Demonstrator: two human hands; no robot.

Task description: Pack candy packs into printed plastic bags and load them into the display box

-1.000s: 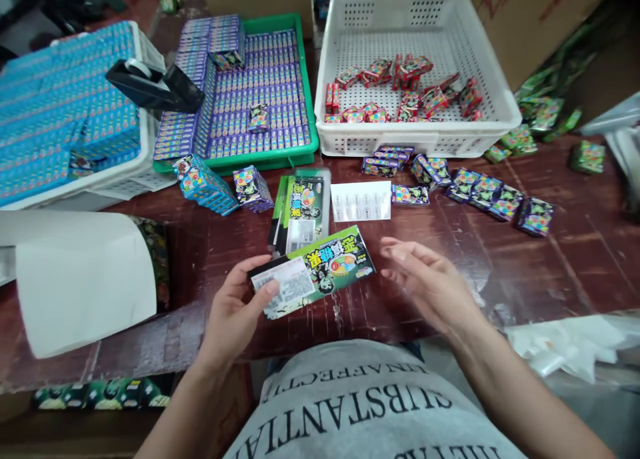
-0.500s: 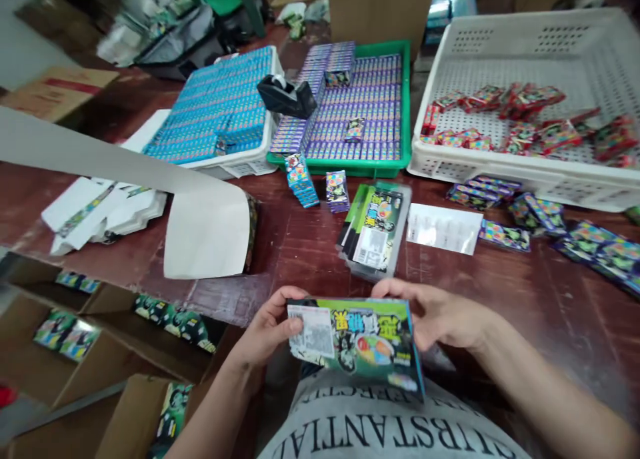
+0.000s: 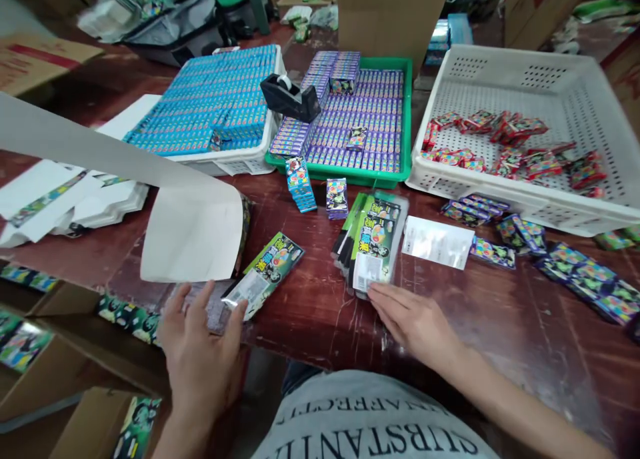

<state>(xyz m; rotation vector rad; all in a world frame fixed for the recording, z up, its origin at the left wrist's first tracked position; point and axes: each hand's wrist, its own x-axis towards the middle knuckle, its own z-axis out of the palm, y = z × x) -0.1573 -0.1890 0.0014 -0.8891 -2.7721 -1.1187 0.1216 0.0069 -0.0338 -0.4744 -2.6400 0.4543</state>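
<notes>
My left hand [image 3: 200,345] is over the table's front edge with its fingers spread and nothing in them. Just beyond its fingertips a flat green-and-black candy package [image 3: 267,275] lies tilted on the table. My right hand [image 3: 417,322] has its fingers stretched out, the tips touching the lower edge of a fanned stack of similar packages [image 3: 375,245]; its thumb is hidden. Past the stack stand a small pile of purple candy packets [image 3: 337,197] and a leaning pile of blue ones [image 3: 301,184]. A whitish printed sheet [image 3: 437,241] is right of the stack.
At the back are a white crate of blue packets [image 3: 235,164], a green tray of purple packets [image 3: 407,125] and a white crate with red packets [image 3: 500,195]. A tape dispenser [image 3: 290,99] sits between trays. Open cardboard boxes [image 3: 95,339] stand lower left.
The candy package held in both hands is now on the table at left, let go. My left hand moved left and opened; my right hand moved to the stack.
</notes>
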